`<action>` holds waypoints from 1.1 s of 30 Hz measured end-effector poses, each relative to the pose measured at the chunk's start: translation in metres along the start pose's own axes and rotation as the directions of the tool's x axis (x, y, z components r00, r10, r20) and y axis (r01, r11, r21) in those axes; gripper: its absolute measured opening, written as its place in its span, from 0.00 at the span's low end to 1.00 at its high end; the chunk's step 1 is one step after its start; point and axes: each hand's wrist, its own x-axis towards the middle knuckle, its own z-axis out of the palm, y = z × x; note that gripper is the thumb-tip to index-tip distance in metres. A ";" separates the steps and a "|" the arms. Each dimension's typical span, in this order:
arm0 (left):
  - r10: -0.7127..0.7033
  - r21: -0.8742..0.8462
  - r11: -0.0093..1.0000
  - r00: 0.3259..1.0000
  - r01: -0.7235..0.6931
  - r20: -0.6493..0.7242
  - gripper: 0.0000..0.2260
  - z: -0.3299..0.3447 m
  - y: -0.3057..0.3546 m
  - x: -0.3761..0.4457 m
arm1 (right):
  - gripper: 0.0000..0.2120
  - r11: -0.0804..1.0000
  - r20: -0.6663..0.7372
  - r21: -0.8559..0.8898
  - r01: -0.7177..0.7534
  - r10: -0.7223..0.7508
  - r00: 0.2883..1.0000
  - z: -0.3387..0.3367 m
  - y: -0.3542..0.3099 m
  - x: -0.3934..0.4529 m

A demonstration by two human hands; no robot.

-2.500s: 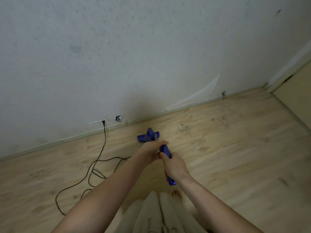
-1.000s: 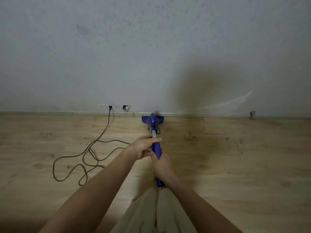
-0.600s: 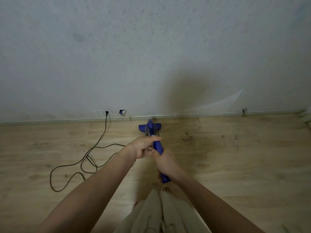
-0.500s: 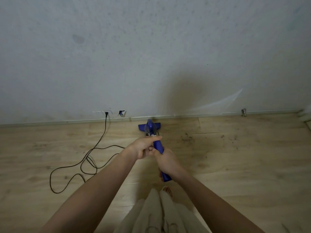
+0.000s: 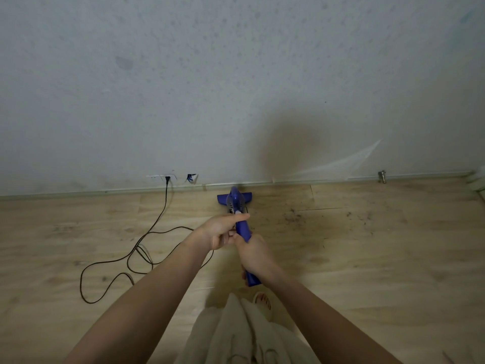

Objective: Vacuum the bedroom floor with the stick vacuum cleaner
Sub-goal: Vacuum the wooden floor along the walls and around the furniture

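Note:
A blue stick vacuum cleaner (image 5: pixel 242 227) points away from me, its floor head (image 5: pixel 234 199) on the wooden floor (image 5: pixel 367 258) close to the skirting board. My left hand (image 5: pixel 219 229) grips the upper part of the blue handle, thumb laid along the top. Just behind it, my right hand (image 5: pixel 253 254) wraps around the lower handle, whose end sticks out under the wrist. Dark crumbs of dirt (image 5: pixel 294 218) lie on the floor to the right of the head.
A black power cord (image 5: pixel 147 248) runs from a wall socket (image 5: pixel 166 177) and loops across the floor on the left. A metal door stop (image 5: pixel 381 176) stands at the skirting on the right. My foot (image 5: pixel 262 300) shows under the handle.
The vacuum head slid forward toward the wall, back a little, and now sits near the skirting again. Both hands kept their grip throughout.

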 end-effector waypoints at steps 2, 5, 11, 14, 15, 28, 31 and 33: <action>0.012 -0.023 1.000 0.999 -0.013 -0.031 0.14 0.001 -0.003 0.003 | 0.07 1.000 -0.012 -0.002 0.000 0.000 1.000 0.003 0.002 0.004; 0.035 0.016 0.999 0.998 -0.035 -0.052 0.14 0.006 -0.007 0.004 | 0.07 1.000 -0.035 0.004 -0.009 0.009 0.999 0.006 0.009 0.007; 0.038 0.061 0.998 0.998 -0.035 -0.055 0.15 0.005 -0.010 0.009 | 0.07 0.999 -0.061 -0.033 -0.008 0.006 0.998 0.006 0.016 0.008; 0.041 0.037 0.999 0.998 -0.039 -0.054 0.16 0.004 -0.012 0.011 | 0.08 0.999 -0.045 -0.046 -0.001 -0.001 0.999 0.004 0.016 0.009; 0.041 0.031 0.999 0.998 -0.040 -0.052 0.15 0.006 -0.012 0.011 | 0.08 0.999 -0.036 -0.039 -0.003 0.001 0.999 0.002 0.015 0.009; 0.023 0.071 0.997 0.994 -0.016 -0.107 0.09 0.073 -0.043 0.013 | 0.11 0.986 -0.151 -0.143 -0.082 0.060 0.987 -0.058 0.045 -0.038; 0.019 0.111 0.994 0.994 -0.007 -0.110 0.13 0.082 -0.053 0.008 | 0.12 0.995 -0.166 -0.063 -0.081 0.069 0.984 -0.061 0.044 -0.066; 0.007 0.139 0.990 0.995 0.006 -0.095 0.13 0.081 -0.057 0.003 | 0.13 0.996 -0.173 -0.048 -0.071 0.062 0.983 -0.055 0.044 -0.079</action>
